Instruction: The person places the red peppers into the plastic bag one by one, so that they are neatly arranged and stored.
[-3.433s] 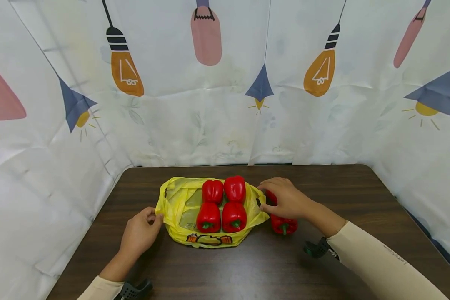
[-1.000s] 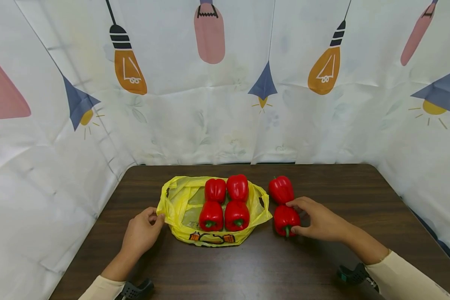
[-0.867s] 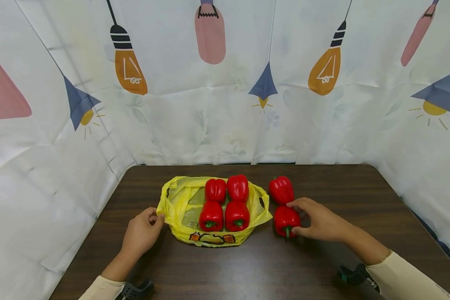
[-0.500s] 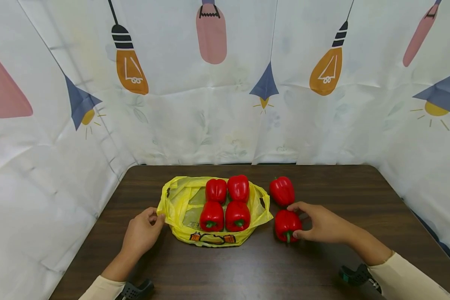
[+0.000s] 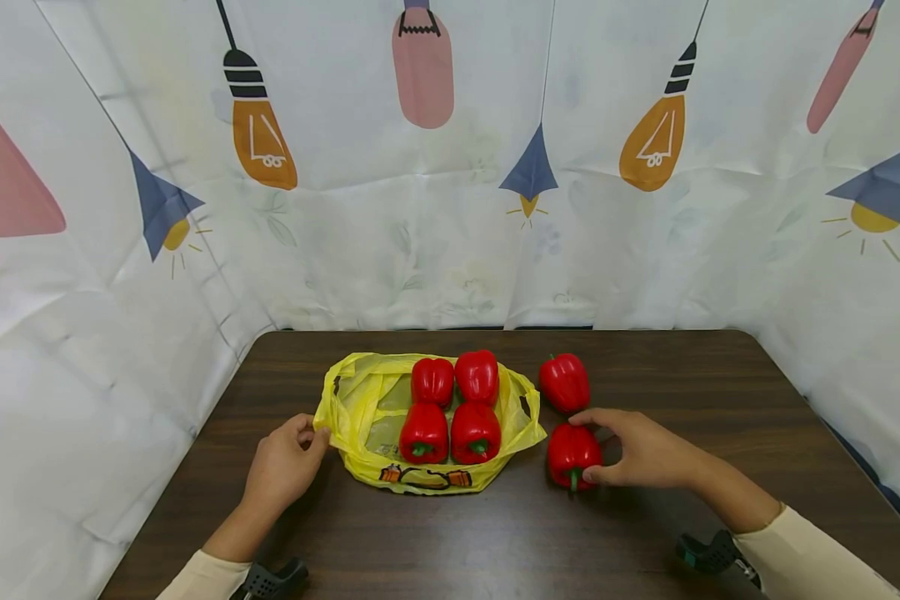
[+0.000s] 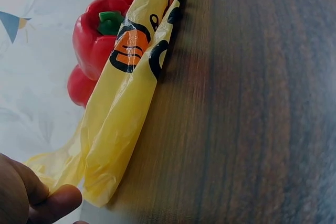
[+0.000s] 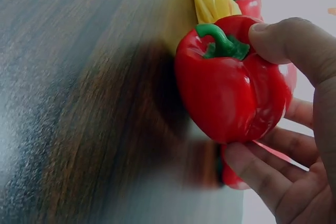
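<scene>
The right hand grips a glossy red bell pepper, its stem-to-base axis running near to far, just right of the yellow plastic bag whose left edge the left hand pinches.

A lightly creased white curtain hangs along the far, left and right sides, printed with orange bulbs, pink shapes and blue lampshades. Before it stands a dark, wood-grained worktop with rounded far corners, its near middle softly shining.
</scene>
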`<state>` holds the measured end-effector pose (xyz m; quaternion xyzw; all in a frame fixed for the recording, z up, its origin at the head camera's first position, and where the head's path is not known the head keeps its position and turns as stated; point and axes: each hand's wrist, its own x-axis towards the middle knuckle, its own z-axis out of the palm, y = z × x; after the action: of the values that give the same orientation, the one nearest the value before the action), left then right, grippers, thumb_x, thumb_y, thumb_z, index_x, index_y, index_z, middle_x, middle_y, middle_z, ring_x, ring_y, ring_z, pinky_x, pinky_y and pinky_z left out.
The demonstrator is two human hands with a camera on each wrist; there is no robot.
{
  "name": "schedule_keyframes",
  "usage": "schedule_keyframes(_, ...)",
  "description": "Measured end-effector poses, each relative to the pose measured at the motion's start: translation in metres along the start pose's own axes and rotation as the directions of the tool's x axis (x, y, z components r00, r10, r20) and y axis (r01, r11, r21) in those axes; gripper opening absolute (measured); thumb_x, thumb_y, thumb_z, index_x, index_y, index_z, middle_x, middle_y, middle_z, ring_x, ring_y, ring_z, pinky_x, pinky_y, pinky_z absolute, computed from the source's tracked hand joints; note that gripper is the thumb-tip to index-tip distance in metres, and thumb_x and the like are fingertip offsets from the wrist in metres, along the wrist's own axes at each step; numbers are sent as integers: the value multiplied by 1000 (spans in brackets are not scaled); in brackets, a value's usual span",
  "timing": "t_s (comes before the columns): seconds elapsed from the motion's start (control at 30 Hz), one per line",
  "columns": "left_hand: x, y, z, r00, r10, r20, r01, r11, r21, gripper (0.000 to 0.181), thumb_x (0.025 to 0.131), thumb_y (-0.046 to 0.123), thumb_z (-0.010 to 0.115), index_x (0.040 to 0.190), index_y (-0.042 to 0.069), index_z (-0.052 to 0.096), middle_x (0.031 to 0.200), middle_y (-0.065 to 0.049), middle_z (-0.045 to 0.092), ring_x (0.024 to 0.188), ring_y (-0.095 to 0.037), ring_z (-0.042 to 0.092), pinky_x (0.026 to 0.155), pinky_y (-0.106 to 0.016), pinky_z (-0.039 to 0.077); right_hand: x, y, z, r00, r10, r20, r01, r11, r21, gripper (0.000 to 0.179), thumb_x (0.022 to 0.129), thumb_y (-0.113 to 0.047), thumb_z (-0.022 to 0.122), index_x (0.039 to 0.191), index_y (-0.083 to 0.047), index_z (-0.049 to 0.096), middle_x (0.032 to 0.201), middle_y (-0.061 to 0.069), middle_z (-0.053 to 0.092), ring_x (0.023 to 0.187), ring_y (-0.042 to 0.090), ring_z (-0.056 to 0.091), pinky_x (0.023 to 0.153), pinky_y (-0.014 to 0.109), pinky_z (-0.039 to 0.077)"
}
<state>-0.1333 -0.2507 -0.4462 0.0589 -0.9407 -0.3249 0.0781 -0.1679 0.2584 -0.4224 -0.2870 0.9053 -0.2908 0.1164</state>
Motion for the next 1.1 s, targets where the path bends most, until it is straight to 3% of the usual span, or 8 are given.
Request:
schedule_keyframes(0.57, 0, 1, -2, 1000, 5, 7, -5, 1000, -2, 25, 101, 23, 62, 115, 3, 68, 76, -1, 72, 49, -17, 46, 46, -29, 34, 12, -20, -5, 992, 6, -126, 0, 999, 50, 72, 79, -44, 88, 139, -19, 57, 130, 1, 62, 106, 23, 66, 81, 33, 56)
schedule_keyframes(1.1, -1, 2, -2, 1000, 1, 13, -1, 1000, -6, 26, 101, 24, 62, 114, 3, 68, 75, 0, 71, 51, -17, 47, 48, -30, 35, 19, -36, -23, 974, -74, -216, 80, 997, 18, 74, 78, -38, 90, 141, -20, 57, 133, 4, 62, 107, 26, 65, 87, 47, 56)
